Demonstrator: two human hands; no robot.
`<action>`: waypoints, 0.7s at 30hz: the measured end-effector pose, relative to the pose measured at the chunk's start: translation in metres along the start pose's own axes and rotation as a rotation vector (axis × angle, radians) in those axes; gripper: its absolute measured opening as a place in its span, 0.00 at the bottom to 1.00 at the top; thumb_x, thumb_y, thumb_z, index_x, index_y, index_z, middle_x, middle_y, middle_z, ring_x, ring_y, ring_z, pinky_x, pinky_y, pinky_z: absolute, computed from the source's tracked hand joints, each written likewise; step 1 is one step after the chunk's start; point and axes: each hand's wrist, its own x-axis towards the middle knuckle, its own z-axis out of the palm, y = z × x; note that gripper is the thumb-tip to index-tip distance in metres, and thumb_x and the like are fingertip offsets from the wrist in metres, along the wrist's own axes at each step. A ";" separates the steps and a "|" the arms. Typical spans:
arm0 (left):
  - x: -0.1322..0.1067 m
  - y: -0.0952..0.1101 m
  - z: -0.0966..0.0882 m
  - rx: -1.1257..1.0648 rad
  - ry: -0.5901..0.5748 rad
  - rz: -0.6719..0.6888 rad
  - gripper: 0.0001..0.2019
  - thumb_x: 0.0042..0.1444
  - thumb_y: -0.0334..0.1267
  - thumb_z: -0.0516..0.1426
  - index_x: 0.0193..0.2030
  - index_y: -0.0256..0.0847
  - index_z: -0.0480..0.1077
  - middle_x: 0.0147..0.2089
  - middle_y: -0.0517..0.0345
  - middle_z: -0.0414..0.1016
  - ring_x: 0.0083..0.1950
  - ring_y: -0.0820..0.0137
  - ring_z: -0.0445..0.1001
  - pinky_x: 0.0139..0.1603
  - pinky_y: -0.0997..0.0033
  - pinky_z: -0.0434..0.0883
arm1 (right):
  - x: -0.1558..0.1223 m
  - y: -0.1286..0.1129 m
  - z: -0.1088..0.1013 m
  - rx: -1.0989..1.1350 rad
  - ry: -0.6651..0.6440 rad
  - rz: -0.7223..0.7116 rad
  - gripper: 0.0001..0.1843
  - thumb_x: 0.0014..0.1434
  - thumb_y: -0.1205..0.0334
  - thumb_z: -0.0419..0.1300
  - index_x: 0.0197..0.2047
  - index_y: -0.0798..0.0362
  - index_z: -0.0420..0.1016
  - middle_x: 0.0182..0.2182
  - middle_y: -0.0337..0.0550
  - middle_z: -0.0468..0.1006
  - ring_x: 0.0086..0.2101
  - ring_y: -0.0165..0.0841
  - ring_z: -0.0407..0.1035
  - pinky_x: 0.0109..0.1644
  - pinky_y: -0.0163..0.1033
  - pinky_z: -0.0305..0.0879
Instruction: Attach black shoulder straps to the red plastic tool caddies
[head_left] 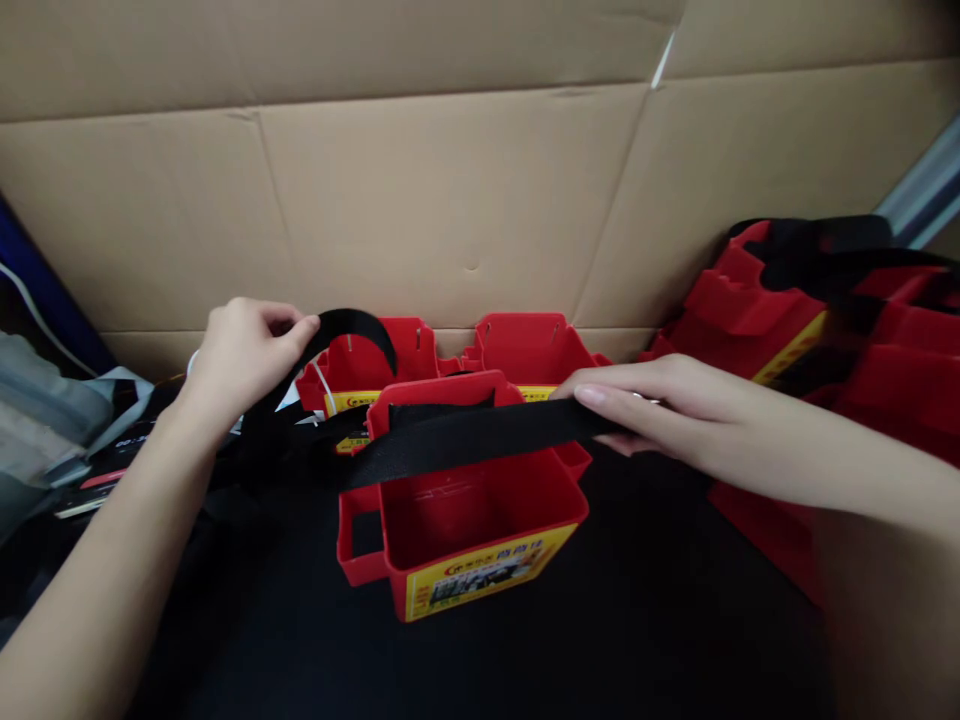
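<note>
A red plastic holder (465,525) with a yellow label stands open-topped on a black surface in the middle. A black webbing strap (480,435) stretches across its top. My left hand (244,350) pinches the strap's looped left end, raised above the surface. My right hand (660,405) grips the strap's right end, fingers closed over it, just right of the holder. Two more red holders (525,350) sit right behind the front one, against the cardboard.
A cardboard wall (450,190) closes off the back. A stack of red holders with black straps (810,320) lies at the right. At the left edge are grey and dark packages (52,420) and a blue object.
</note>
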 end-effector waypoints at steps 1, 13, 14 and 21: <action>0.000 0.000 0.000 -0.011 -0.070 0.024 0.17 0.52 0.50 0.53 0.30 0.39 0.75 0.23 0.56 0.73 0.27 0.68 0.68 0.25 0.72 0.61 | -0.001 -0.002 0.000 0.053 -0.028 0.006 0.18 0.62 0.51 0.48 0.26 0.53 0.63 0.23 0.35 0.62 0.23 0.25 0.57 0.25 0.31 0.55; -0.053 0.049 -0.021 -0.355 -0.780 0.613 0.15 0.51 0.45 0.59 0.47 0.50 0.73 0.36 0.63 0.78 0.31 0.72 0.74 0.32 0.77 0.71 | 0.019 -0.048 0.053 0.369 -0.185 -0.059 0.21 0.63 0.51 0.45 0.26 0.55 0.67 0.22 0.35 0.66 0.23 0.24 0.61 0.28 0.31 0.61; -0.052 0.049 -0.020 -0.341 -0.787 0.595 0.13 0.52 0.45 0.58 0.44 0.49 0.74 0.32 0.64 0.77 0.27 0.74 0.72 0.28 0.79 0.69 | 0.021 -0.047 0.055 0.349 -0.187 -0.083 0.20 0.64 0.53 0.45 0.27 0.55 0.67 0.22 0.35 0.67 0.23 0.24 0.61 0.29 0.30 0.61; -0.036 0.041 -0.015 -0.328 -0.511 0.493 0.08 0.51 0.44 0.59 0.31 0.42 0.74 0.25 0.64 0.72 0.25 0.77 0.67 0.24 0.80 0.63 | 0.025 -0.023 0.038 -0.066 0.050 -0.086 0.16 0.62 0.54 0.48 0.30 0.54 0.68 0.23 0.36 0.69 0.24 0.26 0.62 0.29 0.33 0.57</action>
